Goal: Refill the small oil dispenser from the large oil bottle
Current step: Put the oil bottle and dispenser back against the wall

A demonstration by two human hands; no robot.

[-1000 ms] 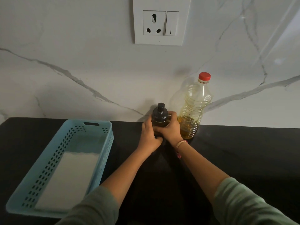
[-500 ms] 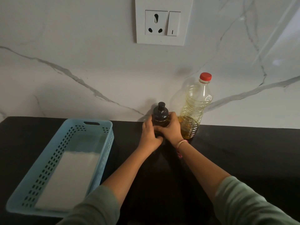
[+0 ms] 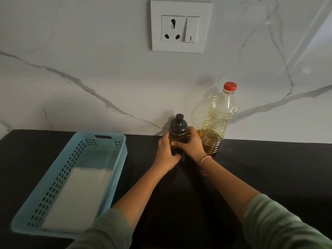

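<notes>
Holding: head view, both hands clasp the small dark glass oil dispenser with a black pump cap (image 3: pixel 178 127). It stands upright near the back edge of the black countertop (image 3: pixel 269 168), about midway along it.
Left hand (image 3: pixel 166 153): fingers curled round the dispenser's left side and lower body.
Right hand (image 3: pixel 192 145): curled round the dispenser's right side, with a pale bracelet (image 3: pixel 205 159) on the wrist.
Large bottle: the clear ribbed plastic oil bottle (image 3: pixel 219 119) stands upright just right of the dispenser, at the back edge. Yellow oil shows inside, and its red screw cap (image 3: pixel 230 86) is on.
Basket: the light-blue perforated plastic basket (image 3: pixel 100 141) sits toward the countertop's left front, well apart from both bottles. A flat white sheet (image 3: pixel 77 198) lies in it.
Wall: a white socket-and-switch plate (image 3: pixel 180 26) is set in the white veined marble wall (image 3: pixel 89 60) above.
</notes>
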